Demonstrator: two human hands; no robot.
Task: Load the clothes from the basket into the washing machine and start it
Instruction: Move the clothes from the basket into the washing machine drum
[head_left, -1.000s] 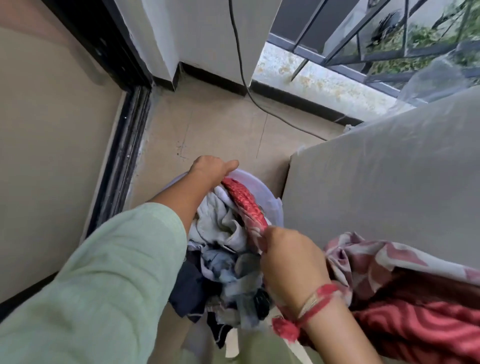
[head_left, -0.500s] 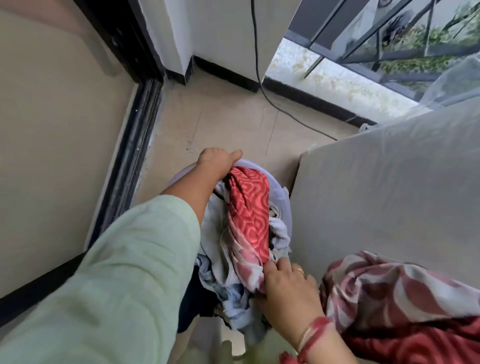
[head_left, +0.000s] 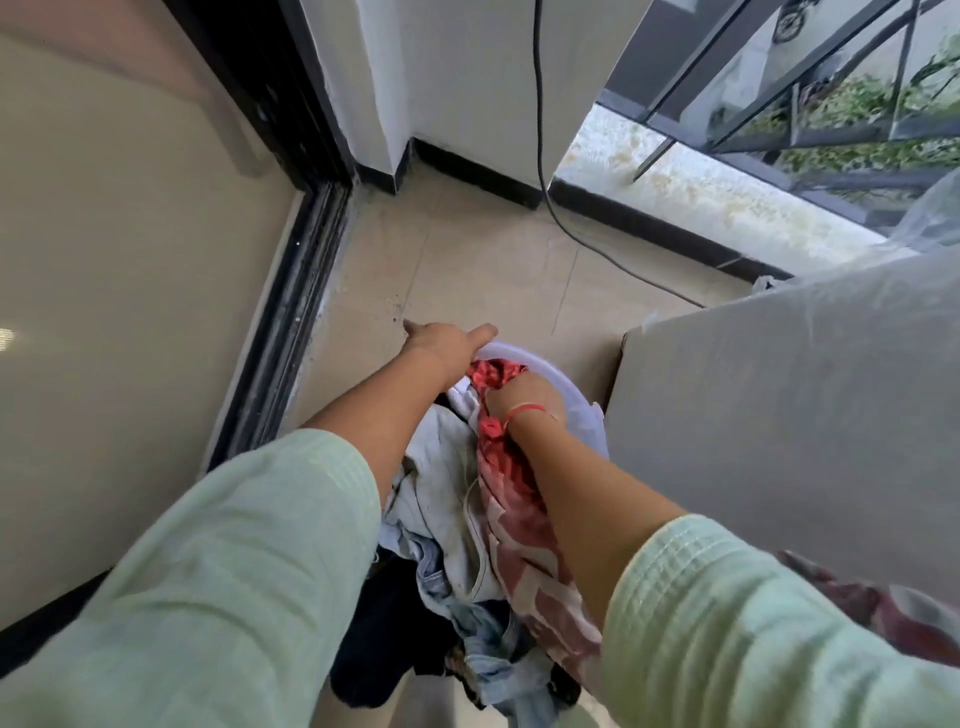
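- Right of the basket (head_left: 571, 387), a grey covered machine (head_left: 779, 415) under plastic film; far behind, a black cable (head_left: 540, 156) across the tiled floor (head_left: 467, 270).
- Left hand (head_left: 447, 343) stretched far forward, fingers spread over the far rim, gripping nothing.
- Right hand (head_left: 519, 397) inside the basket, clenched on the red patterned cloth (head_left: 511, 478).
- Cloth lying long from near to far, on top of pale clothes (head_left: 441, 493).
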